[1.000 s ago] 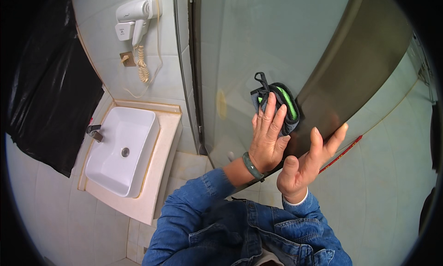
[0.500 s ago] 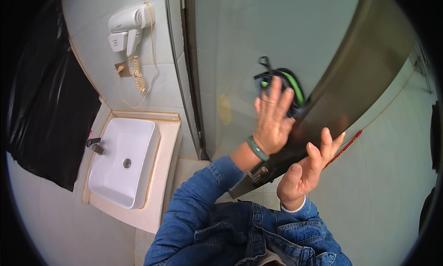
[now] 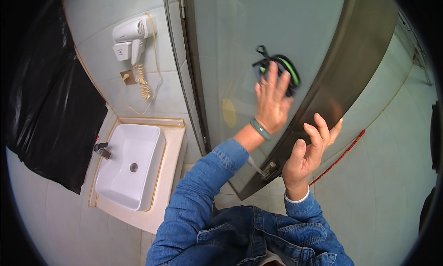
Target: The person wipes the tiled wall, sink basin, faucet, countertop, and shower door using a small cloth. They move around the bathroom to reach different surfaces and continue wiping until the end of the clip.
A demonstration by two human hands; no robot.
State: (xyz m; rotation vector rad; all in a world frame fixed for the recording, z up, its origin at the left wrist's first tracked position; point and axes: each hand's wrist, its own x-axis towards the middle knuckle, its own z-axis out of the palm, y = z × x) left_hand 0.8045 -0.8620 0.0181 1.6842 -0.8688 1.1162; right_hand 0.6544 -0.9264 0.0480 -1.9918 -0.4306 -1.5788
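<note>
My left hand (image 3: 271, 104), with a green bangle at its wrist, lies over a rounded black and green glass cleaner (image 3: 290, 72). A black loop sticks out from the cleaner's far end. My fingers are stretched along the cleaner and hold it against the frosted glass door (image 3: 244, 49); my palm covers its near side. To the right, beside the door's dark metal frame (image 3: 355, 49), my right hand (image 3: 304, 155) is raised with nothing in it, its fingers apart and slightly bent.
At left stands a white basin (image 3: 120, 173) with a dark tap (image 3: 102, 150). Above it a white hair dryer (image 3: 131, 33) hangs on the tiled wall, and black plastic sheeting (image 3: 55, 113) covers a panel. The door handle (image 3: 267, 170) lies below my hands.
My left hand and the glass cleaner have moved farther up the glass together. The view has shifted slightly, and my right hand stays raised beside the door frame.
</note>
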